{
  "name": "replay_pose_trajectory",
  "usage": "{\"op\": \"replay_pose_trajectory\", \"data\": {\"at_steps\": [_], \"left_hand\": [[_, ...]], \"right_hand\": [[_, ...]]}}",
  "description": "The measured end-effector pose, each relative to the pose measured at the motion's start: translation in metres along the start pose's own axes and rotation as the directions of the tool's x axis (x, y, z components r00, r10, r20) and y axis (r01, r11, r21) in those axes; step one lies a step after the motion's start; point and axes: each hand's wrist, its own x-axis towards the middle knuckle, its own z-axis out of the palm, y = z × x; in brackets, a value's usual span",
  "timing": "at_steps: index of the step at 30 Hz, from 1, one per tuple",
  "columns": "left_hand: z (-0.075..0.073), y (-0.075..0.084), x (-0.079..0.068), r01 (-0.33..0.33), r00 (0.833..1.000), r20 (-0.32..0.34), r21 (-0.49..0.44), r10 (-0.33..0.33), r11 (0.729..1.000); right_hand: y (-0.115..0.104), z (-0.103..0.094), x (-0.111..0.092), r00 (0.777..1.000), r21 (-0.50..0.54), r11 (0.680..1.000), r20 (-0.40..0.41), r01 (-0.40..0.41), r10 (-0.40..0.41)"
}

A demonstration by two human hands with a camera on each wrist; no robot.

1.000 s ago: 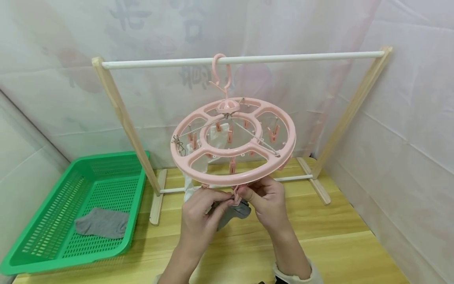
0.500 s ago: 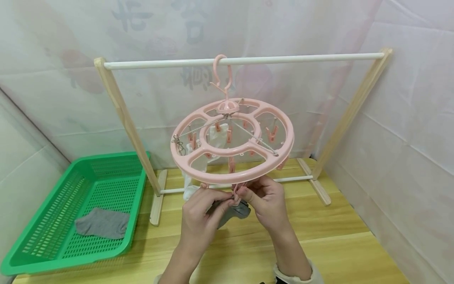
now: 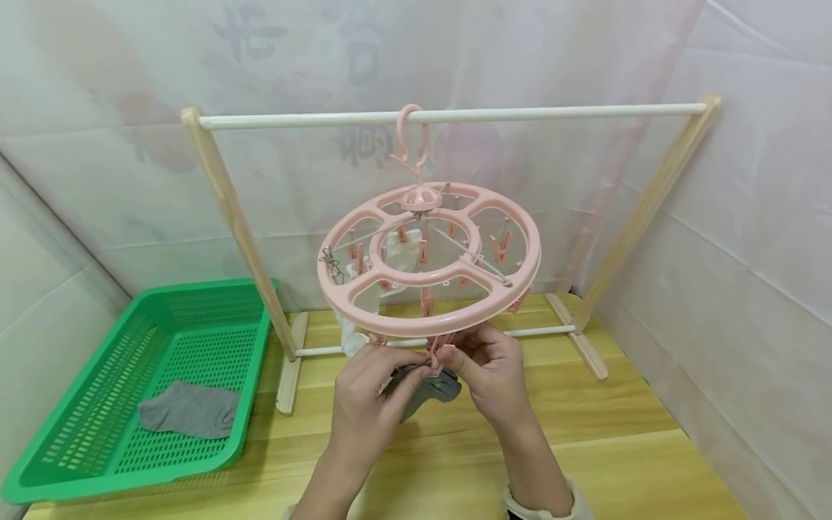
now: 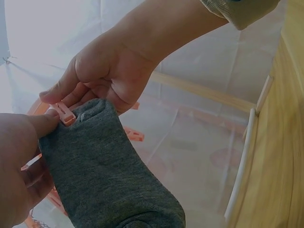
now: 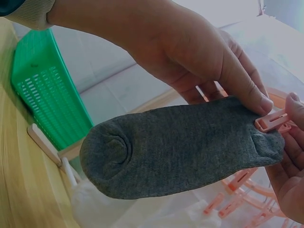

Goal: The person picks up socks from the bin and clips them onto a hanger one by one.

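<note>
A grey sock (image 3: pixel 430 390) hangs below the front rim of a pink round clip hanger (image 3: pixel 429 326). My left hand (image 3: pixel 365 390) pinches the sock's cuff between thumb and fingers. With thumb and fingers, my right hand (image 3: pixel 497 372) grips a pink clothespin (image 3: pixel 434 359) at that cuff. In the right wrist view the clothespin (image 5: pixel 270 122) overlaps the cuff edge of the sock (image 5: pixel 180 147), its other end under my right thumb. The left wrist view shows the sock (image 4: pixel 104 166) hanging flat between both hands. My right hand's other fingers are partly hidden behind the clothespin and rim.
The hanger hooks over a white rod (image 3: pixel 552 113) on a wooden stand (image 3: pixel 227 195). White cloth items (image 3: pixel 403 253) hang at its back and left among several clothespins. At left, a green basket (image 3: pixel 250 375) holds another grey sock (image 3: pixel 190 410). Fabric walls enclose the wooden table (image 3: pixel 585 462).
The head view has shifted slightly, so the stand and hanger appear a little lower and to the right. Both hands keep their hold on the sock and clothespin.
</note>
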Motion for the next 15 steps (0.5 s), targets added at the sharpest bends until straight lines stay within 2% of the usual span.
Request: {"op": "replay_pose_trajectory", "data": {"at_steps": [5, 9, 13, 15], "left_hand": [[-0.004, 0.003, 0.0, -0.015, 1.0, -0.019, 0.024, 0.015, 1.0], [-0.012, 0.008, 0.004, -0.077, 0.993, -0.084, 0.049, 0.081, 0.996], [-0.02, 0.014, 0.012, -0.181, 0.969, -0.154, 0.095, 0.194, 0.979], [-0.022, 0.017, 0.019, -0.247, 0.949, -0.171, 0.121, 0.266, 0.961]], "right_hand": [[-0.001, 0.0, -0.002, 1.0, 0.0, 1.0, -0.013, 0.002, -0.002], [-0.001, 0.0, -0.002, 1.0, 0.011, 1.0, -0.018, -0.007, 0.007], [0.0, -0.001, -0.002, 1.0, 0.011, 1.0, -0.01, -0.016, 0.016], [0.001, -0.002, -0.001, 1.0, 0.001, 1.0, -0.009, -0.016, 0.016]]}}
